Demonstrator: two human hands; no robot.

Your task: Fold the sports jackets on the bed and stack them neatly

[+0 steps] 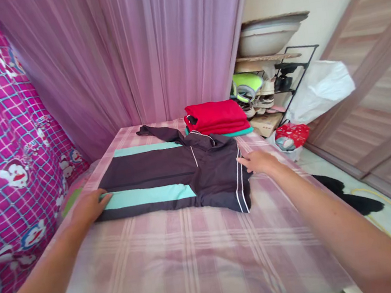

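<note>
A dark shirt with two turquoise bands and thin white piping [171,177] lies spread across a bed with a pink plaid sheet [184,262]. One sleeve sticks out toward the curtain. My left hand [88,208] rests flat on the shirt's left edge, fingers stretched out. At the garment's right edge my right hand [259,162] touches the fabric beside the white piping, fingers extended. Neither hand grips anything.
A folded red garment stack [216,117] with a turquoise piece beneath sits at the far right of the bed. Purple curtain [129,53] behind, magenta cartoon-print cloth [1,162] to the left. A shoe rack [271,85], white bag [320,89] and dark cloth [352,196] are on the right-hand floor.
</note>
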